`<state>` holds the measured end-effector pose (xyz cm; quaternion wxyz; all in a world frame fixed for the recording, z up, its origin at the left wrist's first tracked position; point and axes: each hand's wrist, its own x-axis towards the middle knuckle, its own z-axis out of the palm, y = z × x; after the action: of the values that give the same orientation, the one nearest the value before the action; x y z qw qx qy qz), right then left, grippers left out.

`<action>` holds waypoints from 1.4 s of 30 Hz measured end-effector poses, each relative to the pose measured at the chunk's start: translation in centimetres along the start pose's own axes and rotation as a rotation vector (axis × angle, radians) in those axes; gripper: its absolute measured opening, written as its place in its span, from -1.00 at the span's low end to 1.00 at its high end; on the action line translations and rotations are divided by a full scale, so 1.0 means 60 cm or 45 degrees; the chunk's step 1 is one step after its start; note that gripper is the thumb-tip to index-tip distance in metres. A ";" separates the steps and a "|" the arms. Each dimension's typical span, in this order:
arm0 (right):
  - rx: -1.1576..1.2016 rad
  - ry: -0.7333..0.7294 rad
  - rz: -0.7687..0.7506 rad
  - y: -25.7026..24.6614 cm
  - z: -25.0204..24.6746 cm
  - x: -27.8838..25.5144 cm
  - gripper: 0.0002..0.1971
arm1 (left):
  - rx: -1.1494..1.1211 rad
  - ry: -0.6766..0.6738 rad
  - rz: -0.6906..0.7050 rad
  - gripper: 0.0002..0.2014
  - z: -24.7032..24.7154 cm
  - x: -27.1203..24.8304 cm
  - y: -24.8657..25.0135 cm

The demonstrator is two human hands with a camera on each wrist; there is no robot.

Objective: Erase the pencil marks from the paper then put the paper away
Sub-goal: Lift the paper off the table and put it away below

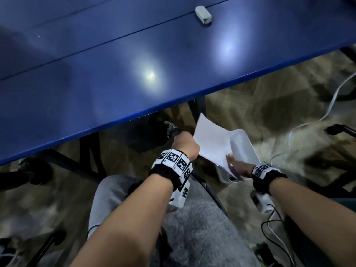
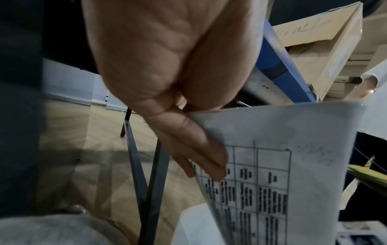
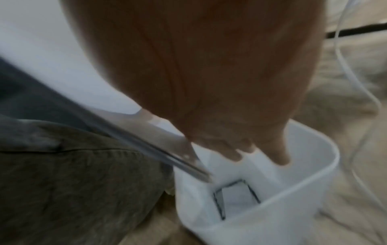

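The white paper (image 1: 210,143) hangs below the blue table's front edge, over a white plastic bin (image 1: 243,145) on the floor. My left hand (image 1: 187,140) pinches the sheet's left corner between thumb and fingers (image 2: 201,149). In the left wrist view the paper (image 2: 282,165) shows a printed grid with dark marks. My right hand (image 1: 234,162) holds the sheet's lower right edge, thumb on top. Its fingers (image 3: 280,157) reach down into the bin (image 3: 314,195), which holds white sheets; this view is blurred. The white eraser (image 1: 203,15) lies far back on the table.
The blue table (image 1: 96,83) fills the upper left, with dark metal legs (image 2: 146,182) under it. White and black cables (image 1: 331,105) trail over the wooden floor at right. A cardboard box (image 2: 326,49) and another person's hand (image 2: 368,82) show beyond the paper.
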<state>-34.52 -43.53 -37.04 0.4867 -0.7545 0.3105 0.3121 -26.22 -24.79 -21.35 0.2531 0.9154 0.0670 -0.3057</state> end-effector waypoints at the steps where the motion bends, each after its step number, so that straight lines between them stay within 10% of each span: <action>1: -0.028 0.081 -0.003 -0.008 -0.009 -0.007 -0.27 | -0.006 0.010 -0.008 -0.69 -0.002 0.003 -0.001; 7: 0.142 -0.056 -0.741 -0.104 0.025 -0.121 -0.50 | -0.063 -0.003 -0.018 -0.67 0.013 -0.001 0.003; 10: 0.025 -0.164 -0.694 -0.047 0.054 -0.101 -0.54 | -0.062 -0.012 -0.019 -0.68 0.016 0.002 -0.005; 14: -0.186 -0.223 -0.135 0.025 0.008 -0.063 -0.20 | -0.058 -0.031 -0.016 -0.70 0.001 0.005 -0.026; 19: -0.005 0.293 0.072 -0.006 -0.101 -0.022 -0.26 | -0.147 0.000 -0.007 -0.68 -0.030 0.002 -0.045; 23: 0.535 0.294 -0.059 -0.072 -0.115 -0.062 -0.79 | -0.288 0.037 0.052 -0.71 -0.064 -0.013 -0.073; 32: 0.677 0.263 -0.510 -0.169 -0.074 -0.226 -0.73 | -0.685 0.134 0.220 -0.88 -0.192 -0.150 -0.203; 42: 0.508 0.289 -0.944 -0.406 -0.056 -0.429 -0.87 | -0.377 0.535 0.363 -0.84 -0.436 -0.295 -0.225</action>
<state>-30.90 -34.28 -2.84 0.6649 -0.7357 0.1244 -0.0347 -30.46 0.60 1.37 0.4051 0.9119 0.0326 -0.0577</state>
